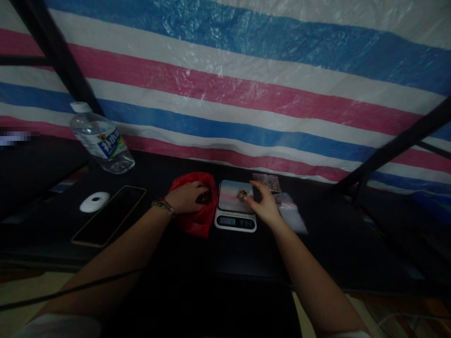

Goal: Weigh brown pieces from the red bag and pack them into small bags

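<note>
My left hand [190, 196] reaches into an open red plastic bag [197, 227], its fingers curled down at dark brown contents [203, 197]; what the fingertips grip is hidden. To the right of the bag is a white kitchen scale [222, 227] with a shiny weighing plate [228, 195] and a lit display. On that plate rests a small brownish heap [242, 194], possibly in clear plastic. My right hand [265, 204] is over the plate's right side, thumb and forefinger apart, the thumb tip close beside the heap.
Small clear bags with brown bits [269, 182] and a flat clear bag [291, 215] lie right of the scale. On the left are a phone [110, 216], a white rounded device [95, 202] and a large clear bottle [102, 141]. Behind the black table [232, 258] hangs a striped plastic sheet [225, 94].
</note>
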### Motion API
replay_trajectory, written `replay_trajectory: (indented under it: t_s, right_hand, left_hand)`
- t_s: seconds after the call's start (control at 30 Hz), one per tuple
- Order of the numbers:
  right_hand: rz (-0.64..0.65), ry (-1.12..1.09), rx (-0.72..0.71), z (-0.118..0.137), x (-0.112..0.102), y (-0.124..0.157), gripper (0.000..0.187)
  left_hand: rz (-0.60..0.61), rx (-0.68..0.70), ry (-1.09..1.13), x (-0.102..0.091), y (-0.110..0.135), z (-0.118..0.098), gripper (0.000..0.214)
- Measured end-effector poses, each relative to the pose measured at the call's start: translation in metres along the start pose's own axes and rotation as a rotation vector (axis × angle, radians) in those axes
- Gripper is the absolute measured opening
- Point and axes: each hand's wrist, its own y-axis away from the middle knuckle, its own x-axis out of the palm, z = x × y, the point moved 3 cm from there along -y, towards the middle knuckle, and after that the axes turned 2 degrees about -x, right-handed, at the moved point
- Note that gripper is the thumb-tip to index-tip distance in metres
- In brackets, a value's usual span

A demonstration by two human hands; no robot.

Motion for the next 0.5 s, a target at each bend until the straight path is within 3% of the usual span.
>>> replay_trajectory:
  t_s: [0.23, 0.5]
  right_hand:
    - [-0.045, 0.043, -0.058, 0.005, -0.01, -0.002, 0.046]
    - [-0.095, 0.022, -0.045, -0.009, -0.008, -0.004, 0.041]
  left_hand:
    - [0.02, 0.078, 0.004, 0.0, -0.005, -0.01, 0.024]
    - [0.097, 0.086, 0.014, -0.01, -0.004, 0.011, 0.022]
